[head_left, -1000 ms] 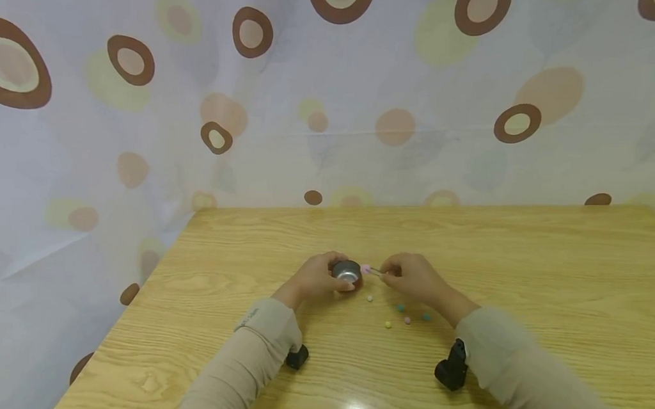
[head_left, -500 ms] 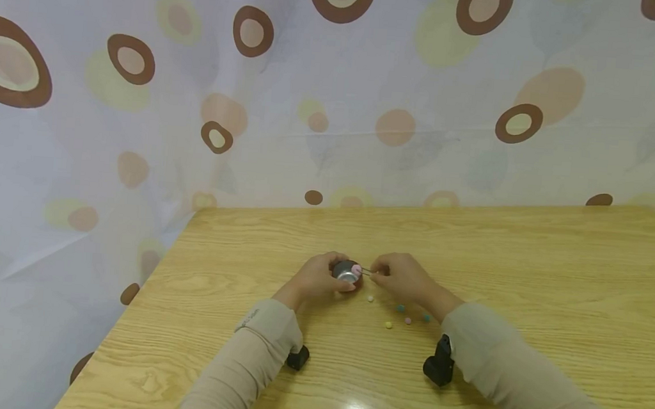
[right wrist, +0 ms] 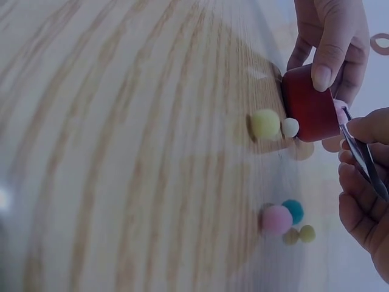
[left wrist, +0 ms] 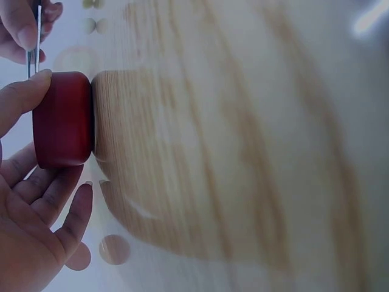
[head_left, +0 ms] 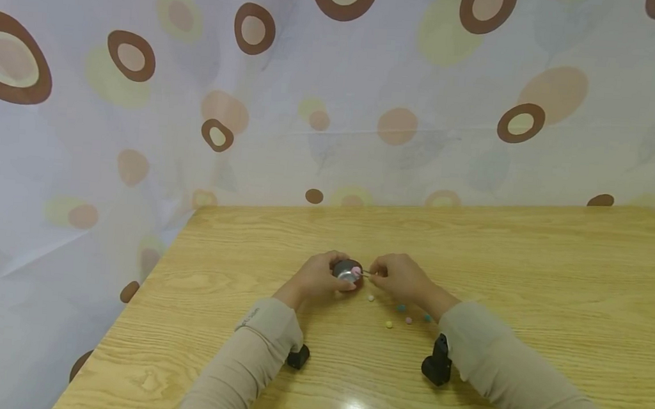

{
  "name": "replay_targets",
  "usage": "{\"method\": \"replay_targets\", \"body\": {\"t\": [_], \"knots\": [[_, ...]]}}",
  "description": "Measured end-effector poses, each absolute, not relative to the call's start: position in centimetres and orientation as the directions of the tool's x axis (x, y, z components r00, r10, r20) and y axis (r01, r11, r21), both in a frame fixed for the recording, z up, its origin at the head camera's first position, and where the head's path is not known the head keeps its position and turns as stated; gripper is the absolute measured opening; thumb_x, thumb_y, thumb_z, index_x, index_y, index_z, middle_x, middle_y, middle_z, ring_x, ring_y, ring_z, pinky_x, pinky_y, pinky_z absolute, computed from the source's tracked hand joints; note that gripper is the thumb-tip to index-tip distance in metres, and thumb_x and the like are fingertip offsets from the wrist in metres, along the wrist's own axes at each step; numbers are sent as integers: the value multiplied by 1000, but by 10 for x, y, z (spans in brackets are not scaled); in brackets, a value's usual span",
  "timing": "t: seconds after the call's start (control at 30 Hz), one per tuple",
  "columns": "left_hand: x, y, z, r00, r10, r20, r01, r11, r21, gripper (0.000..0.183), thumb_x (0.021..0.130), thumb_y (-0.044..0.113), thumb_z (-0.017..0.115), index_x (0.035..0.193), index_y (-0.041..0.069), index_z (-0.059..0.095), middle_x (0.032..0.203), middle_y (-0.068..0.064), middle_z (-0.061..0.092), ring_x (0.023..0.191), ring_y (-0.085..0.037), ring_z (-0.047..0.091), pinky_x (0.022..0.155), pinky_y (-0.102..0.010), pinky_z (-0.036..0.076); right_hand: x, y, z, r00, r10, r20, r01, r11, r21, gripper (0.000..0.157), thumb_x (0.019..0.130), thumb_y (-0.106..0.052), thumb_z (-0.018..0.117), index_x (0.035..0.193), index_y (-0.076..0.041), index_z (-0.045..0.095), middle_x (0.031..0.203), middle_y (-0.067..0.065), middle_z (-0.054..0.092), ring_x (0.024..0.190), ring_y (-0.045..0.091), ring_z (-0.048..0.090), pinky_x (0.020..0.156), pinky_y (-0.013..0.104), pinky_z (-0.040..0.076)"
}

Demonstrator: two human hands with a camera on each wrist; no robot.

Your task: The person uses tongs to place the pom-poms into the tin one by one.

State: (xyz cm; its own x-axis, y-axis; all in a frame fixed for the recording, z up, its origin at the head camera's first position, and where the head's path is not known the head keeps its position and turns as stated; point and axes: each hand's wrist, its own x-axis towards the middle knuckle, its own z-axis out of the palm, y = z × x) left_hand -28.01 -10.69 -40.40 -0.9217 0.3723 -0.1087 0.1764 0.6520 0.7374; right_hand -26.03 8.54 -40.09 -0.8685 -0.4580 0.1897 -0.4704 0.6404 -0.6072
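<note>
A small bowl, red outside and silvery inside [head_left: 346, 274], stands on the table. My left hand [head_left: 317, 277] grips its sides between thumb and fingers; the left wrist view shows the red wall [left wrist: 64, 121] with the thumb at the rim. My right hand [head_left: 404, 278] pinches metal tweezers [right wrist: 363, 155]. Their tips hold a pink pompom [head_left: 356, 271] at the bowl's mouth, on the side facing my right hand. Whether the pompom touches the inside of the bowl, I cannot tell. The bowl's floor is partly hidden.
Loose pompoms lie on the wooden table [head_left: 255, 237] in front of the bowl: a white one [head_left: 371, 298], a yellow one [head_left: 389, 324], a pink one [head_left: 408, 320] and two teal, one of them [head_left: 401, 308] nearer the bowl. A patterned sheet [head_left: 289, 99] hangs behind.
My right hand has moved left with the tweezers, carrying the pink pompom from beside the bowl to over its mouth. The left hand and bowl have stayed in place.
</note>
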Motion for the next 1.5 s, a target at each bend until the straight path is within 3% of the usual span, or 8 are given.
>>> {"method": "replay_targets", "body": {"t": [0.6, 0.93, 1.5], "knots": [[-283, -105, -405, -917, 389, -90, 202, 646, 736, 57, 70, 27, 72, 119, 7, 48, 106, -3, 54, 93, -15, 51, 79, -29, 40, -257, 90, -397, -883, -433, 180, -448, 663, -600, 9, 79, -10, 60, 82, -2, 63, 65, -2, 53, 58, 11, 45, 54, 25, 39], [-281, -106, -403, -917, 389, -86, 205, 646, 735, 60, 70, 27, 72, 120, 7, 47, 107, -5, 54, 94, -16, 51, 80, -31, 40, -255, 98, -395, -885, -432, 173, -448, 693, -565, 12, 80, -11, 60, 86, -2, 64, 73, -1, 57, 63, 12, 48, 59, 28, 42], [-280, -107, -404, -918, 385, -95, 203, 663, 720, 59, 70, 27, 72, 119, 7, 46, 109, -5, 52, 96, -18, 50, 81, -30, 40, -244, 132, -399, -888, -423, 181, -448, 707, -547, 13, 80, -10, 59, 86, 0, 63, 70, -2, 55, 59, 11, 46, 54, 26, 40]]}}
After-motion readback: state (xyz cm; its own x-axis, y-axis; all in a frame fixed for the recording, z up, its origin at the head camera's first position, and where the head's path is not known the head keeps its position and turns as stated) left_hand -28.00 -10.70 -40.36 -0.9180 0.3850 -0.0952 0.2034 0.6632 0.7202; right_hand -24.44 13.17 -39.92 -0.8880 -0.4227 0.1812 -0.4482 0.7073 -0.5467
